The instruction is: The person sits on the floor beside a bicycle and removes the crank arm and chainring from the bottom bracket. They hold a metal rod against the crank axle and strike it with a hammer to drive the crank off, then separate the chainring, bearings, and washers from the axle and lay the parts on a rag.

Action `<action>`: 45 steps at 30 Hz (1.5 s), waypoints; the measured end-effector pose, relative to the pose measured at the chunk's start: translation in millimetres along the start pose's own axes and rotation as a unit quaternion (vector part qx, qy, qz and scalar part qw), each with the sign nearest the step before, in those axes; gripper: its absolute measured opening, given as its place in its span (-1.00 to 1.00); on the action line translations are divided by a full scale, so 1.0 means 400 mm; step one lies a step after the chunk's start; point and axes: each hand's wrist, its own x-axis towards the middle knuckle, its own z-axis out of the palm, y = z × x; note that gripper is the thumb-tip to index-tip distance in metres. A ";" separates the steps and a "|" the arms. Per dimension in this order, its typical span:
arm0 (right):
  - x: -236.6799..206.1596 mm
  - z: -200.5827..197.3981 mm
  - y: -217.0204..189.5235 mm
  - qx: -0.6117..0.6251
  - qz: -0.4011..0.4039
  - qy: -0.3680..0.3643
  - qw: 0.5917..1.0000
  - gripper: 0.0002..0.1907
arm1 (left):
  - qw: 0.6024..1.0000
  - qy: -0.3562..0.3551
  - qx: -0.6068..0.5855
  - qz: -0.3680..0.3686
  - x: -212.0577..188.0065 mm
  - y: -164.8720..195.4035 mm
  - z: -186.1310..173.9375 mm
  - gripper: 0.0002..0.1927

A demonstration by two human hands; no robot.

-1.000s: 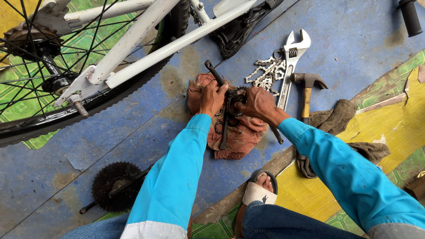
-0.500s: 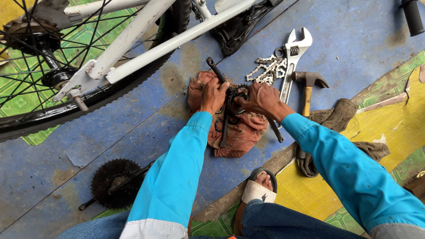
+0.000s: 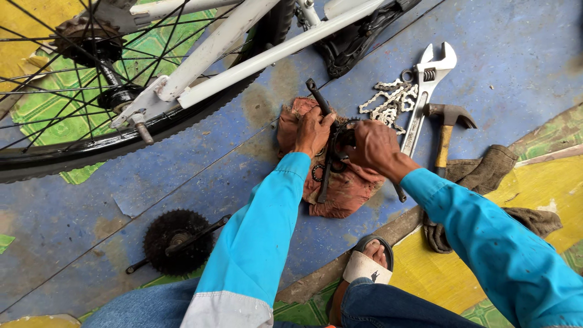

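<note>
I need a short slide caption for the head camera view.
Both hands, left hand and right hand, grip a bicycle crankset on a red rag.

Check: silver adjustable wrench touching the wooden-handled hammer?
Apart. Head view shows bare blue floor between the silver adjustable wrench and the wooden-handled hammer.

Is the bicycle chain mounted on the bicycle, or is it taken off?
Taken off. The chain lies in a loose heap on the blue floor, beside the adjustable wrench, apart from the bicycle.
</note>
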 end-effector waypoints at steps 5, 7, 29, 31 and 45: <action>-0.017 0.023 -0.008 -0.309 -0.153 0.124 0.930 -0.80 | 1.000 -0.007 0.030 0.002 0.001 -0.001 -0.002 -0.65; -0.005 0.012 -0.009 -0.201 -0.073 0.052 0.975 -0.72 | 0.999 -0.006 0.034 0.002 0.001 -0.001 -0.003 -0.65; -0.026 -0.005 -0.029 -0.251 -0.111 0.073 0.959 -0.63 | 0.999 -0.016 0.046 0.011 -0.003 0.010 -0.005 -0.64; -0.026 -0.012 -0.030 -0.217 -0.092 0.067 0.970 -0.52 | 0.999 -0.017 0.047 0.017 -0.003 0.012 -0.005 -0.64; 0.009 -0.069 0.009 0.209 0.122 -0.123 0.963 -0.55 | 0.999 -0.020 0.028 0.003 -0.009 0.022 -0.006 -0.65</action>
